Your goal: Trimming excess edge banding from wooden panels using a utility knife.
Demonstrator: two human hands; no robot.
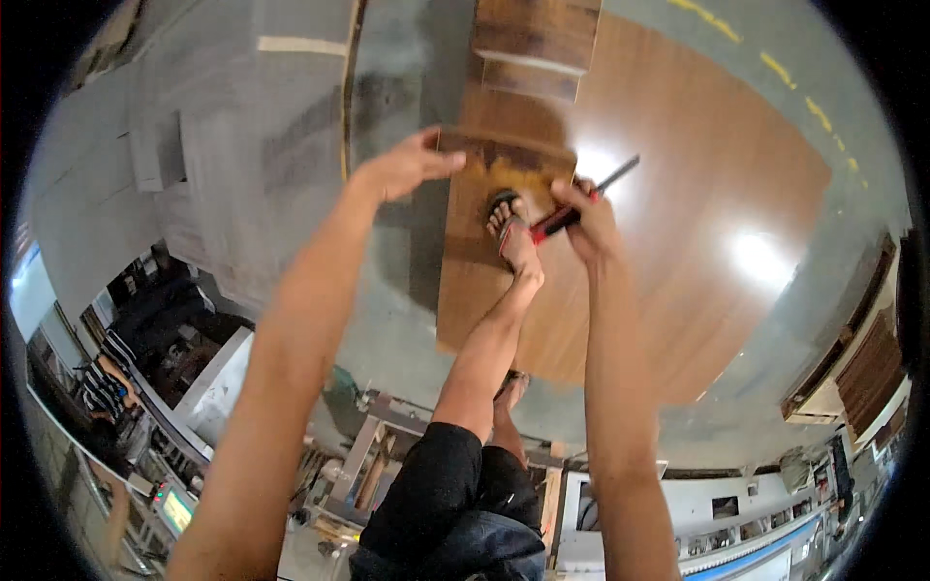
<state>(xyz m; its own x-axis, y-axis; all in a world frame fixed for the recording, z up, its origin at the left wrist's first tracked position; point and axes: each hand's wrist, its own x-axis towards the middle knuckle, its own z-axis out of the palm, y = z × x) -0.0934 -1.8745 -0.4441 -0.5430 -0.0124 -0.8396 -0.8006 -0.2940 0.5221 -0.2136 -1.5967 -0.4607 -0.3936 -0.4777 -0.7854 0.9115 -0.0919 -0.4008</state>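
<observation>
My left hand point(412, 167) is at the far left corner of a brown wooden board point(509, 150), its thumb over the face and its fingers curled at the edge. Beside the board's right end, my right hand point(591, 225) is closed around a red-and-black handled tool point(554, 225). A long, thin dark shaft or blade sticks out of the tool to the upper right; its exact kind is unclear. Between my hands, my sandalled foot point(513, 237) is placed on brown wood, near the board's lower part.
A large glossy brown panel point(678, 261) lies on the grey floor to the right. More brown wooden pieces point(533, 44) lie ahead. Grey covered sheets point(242, 145) stand at left. Machinery point(378, 465) and a person in a striped top point(97, 392) are behind, at lower left.
</observation>
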